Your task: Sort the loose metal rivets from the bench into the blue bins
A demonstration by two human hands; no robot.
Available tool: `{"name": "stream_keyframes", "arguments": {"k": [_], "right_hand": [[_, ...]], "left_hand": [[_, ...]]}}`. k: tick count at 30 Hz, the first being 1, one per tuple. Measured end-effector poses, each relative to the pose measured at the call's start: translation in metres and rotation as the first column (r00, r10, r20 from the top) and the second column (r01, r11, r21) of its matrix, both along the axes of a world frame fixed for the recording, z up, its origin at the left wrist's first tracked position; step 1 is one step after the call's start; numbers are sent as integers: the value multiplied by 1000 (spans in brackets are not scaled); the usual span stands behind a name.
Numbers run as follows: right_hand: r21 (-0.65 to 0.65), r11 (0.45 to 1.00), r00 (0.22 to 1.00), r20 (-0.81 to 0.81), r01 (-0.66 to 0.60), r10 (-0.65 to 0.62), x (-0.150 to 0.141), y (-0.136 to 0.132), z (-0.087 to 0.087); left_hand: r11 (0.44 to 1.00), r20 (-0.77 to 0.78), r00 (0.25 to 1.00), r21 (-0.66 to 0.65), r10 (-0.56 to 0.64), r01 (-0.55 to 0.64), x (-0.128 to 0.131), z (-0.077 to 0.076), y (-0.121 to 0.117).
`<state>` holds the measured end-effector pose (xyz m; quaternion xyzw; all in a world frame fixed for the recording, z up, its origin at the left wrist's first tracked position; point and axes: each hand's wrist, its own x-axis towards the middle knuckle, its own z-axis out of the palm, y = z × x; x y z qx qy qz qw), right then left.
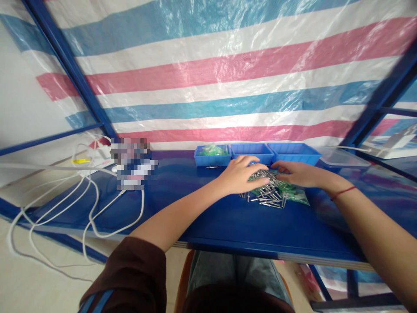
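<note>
A heap of silvery pop rivets (269, 194) lies loose on the blue table, mixed with small green plastic bags (295, 194) on its right side. My left hand (243, 174) is over the heap's left side, its fingers spread and curved across the metal pieces. From the right, my right hand (298, 173) reaches the heap's far edge, thumb and fingers apart. Neither hand shows anything gripped. The hands hide part of the heap, and I cannot tell how firmly the fingertips touch it.
Behind the heap stand three blue bins: a left bin (213, 161) with green bags, a middle bin (262, 149) and a right bin (301, 153). A clear plastic lid (345, 157) lies to the right. White cables (94, 213) loop over the table's left end.
</note>
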<state>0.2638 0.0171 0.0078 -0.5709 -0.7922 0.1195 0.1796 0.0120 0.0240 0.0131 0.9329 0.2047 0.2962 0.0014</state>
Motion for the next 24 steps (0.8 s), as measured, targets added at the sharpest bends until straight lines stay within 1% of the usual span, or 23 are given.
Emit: {"name": "stream_keyframes", "arguments": {"k": [1, 2, 4, 7, 9, 12, 13, 15, 16, 17, 18, 19, 20, 21, 22, 23, 24], "right_hand": [[44, 999, 1000, 1, 15, -15, -1, 1, -1], [88, 996, 999, -1, 33, -33, -1, 1, -1], [145, 988, 998, -27, 58, -54, -2, 2, 0], [186, 981, 992, -121, 54, -32, -3, -1, 6], [253, 963, 986, -160, 87, -47, -5, -5, 13], [406, 891, 971, -202, 205, -132, -16, -14, 25], [440, 868, 962, -238, 229, -133, -22, -18, 28], [480, 847, 942, -331, 227, -65, -38, -25, 33], [502, 839, 930, -367, 211, -15, -46, -30, 34], [532, 824, 924, -381, 193, 29, -54, -34, 34], [574, 800, 927, -370, 178, 59, -62, -38, 34], [618, 770, 938, -339, 159, 79, -68, -41, 33], [659, 740, 951, -294, 132, 93, -74, -45, 32], [693, 714, 964, -243, 97, 105, -78, -47, 31], [716, 696, 975, -189, 53, 119, -81, -49, 30], [730, 683, 981, -135, 4, 138, -83, -50, 29], [736, 675, 984, -81, -48, 158, -83, -50, 27]], "left_hand": [[998, -46, 997, -36, -61, 59, 5, -4, -6], [994, -77, 993, -74, -92, 86, 8, -9, -11], [986, -126, 985, -129, -118, 101, 12, -16, -15], [987, -152, 982, -133, -114, 94, 12, -22, -14], [989, -134, 984, -108, -117, 103, 11, -24, -12], [985, -57, 987, -97, -150, 144, 11, -23, -10], [983, -8, 989, -109, -151, 149, 11, -22, -10], [975, 134, 987, -189, -92, 117, 12, -19, -9], [958, 213, 977, -272, -29, 88, 13, -17, -9], [922, 281, 959, -382, 45, 69, 13, -14, -7], [860, 330, 937, -506, 119, 69, 14, -11, -6], [774, 359, 916, -626, 179, 94, 15, -8, -4], [677, 376, 902, -723, 215, 140, 15, -4, -2], [583, 390, 892, -789, 229, 195, 16, -2, 0], [503, 410, 883, -826, 229, 253, 16, 1, 2], [439, 433, 873, -845, 226, 306, 15, 3, 5], [388, 457, 861, -852, 224, 352, 15, 4, 7]]}}
